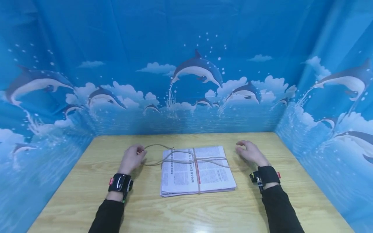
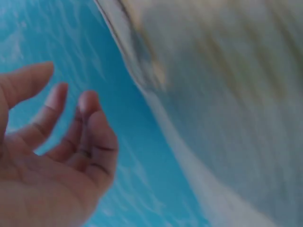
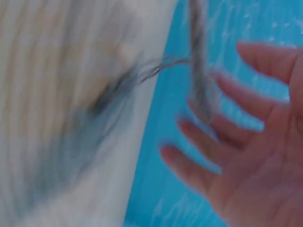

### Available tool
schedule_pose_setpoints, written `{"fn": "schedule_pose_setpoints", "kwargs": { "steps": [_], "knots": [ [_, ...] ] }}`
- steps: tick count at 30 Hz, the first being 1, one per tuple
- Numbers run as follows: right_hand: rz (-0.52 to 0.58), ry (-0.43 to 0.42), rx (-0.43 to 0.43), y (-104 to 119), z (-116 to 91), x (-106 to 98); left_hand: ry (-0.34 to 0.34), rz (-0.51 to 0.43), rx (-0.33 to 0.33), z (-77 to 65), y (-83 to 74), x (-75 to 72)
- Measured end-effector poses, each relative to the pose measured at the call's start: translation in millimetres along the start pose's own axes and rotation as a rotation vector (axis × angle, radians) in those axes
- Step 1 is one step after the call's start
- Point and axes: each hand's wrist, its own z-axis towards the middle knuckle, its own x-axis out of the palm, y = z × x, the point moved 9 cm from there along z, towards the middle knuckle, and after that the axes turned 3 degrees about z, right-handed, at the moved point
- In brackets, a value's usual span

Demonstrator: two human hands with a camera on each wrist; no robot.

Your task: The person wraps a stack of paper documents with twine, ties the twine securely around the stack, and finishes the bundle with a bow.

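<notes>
A flat stack of folded newspapers [image 1: 182, 178] lies in the middle of the table. Brown twine [image 1: 196, 159] crosses it both ways and meets near its centre, with loose lengths running out left and right. Beside the stack's left edge is my left hand [image 1: 133, 158], near a loop of the twine; its fingers [image 2: 102, 146] are loosely bent and hold nothing in the left wrist view. To the right of the stack hovers my right hand [image 1: 250, 152], fingers spread. In the blurred right wrist view, a cord end [image 3: 198, 56] hangs by those fingertips; contact is unclear.
The wood-grain table [image 1: 186, 213] is bounded at the back and both sides by a blue dolphin-print curtain [image 1: 140, 116]. Dark bands with devices [image 1: 120, 183] sit on both wrists, below which black sleeves [image 1: 106, 216] begin.
</notes>
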Motion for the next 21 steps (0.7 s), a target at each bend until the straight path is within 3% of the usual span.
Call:
{"fn": "schedule_pose_setpoints", "kwargs": {
  "steps": [2,5,7,9,11,13,18,21],
  "knots": [
    [0.022,0.083,-0.06,14.9,1.2,13.0,0.039,0.006,0.091,0.5,-18.8,12.3],
    [0.033,0.196,-0.149,40.0,0.0,33.9,0.136,0.02,0.165,-1.4,-40.0,36.0],
    [-0.006,0.196,-0.198,55.2,-0.9,40.4,0.19,0.053,0.181,-3.1,-49.3,49.3],
    [-0.08,0.125,-0.257,70.0,-1.6,38.5,0.211,0.09,0.18,-3.6,-54.2,56.8],
    [-0.138,0.049,-0.276,78.7,-3.0,35.2,0.227,0.117,0.175,-4.4,-56.7,61.7],
    [-0.138,0.029,-0.282,84.1,-4.6,36.1,0.227,0.128,0.181,-5.0,-58.5,63.0],
    [-0.071,0.202,-0.268,86.9,-9.5,61.9,0.208,0.119,0.213,-5.8,-59.9,61.4],
    [-0.113,0.21,-0.263,86.6,-10.8,71.0,0.189,0.093,0.216,-5.0,-58.6,58.2]
  ]
}}
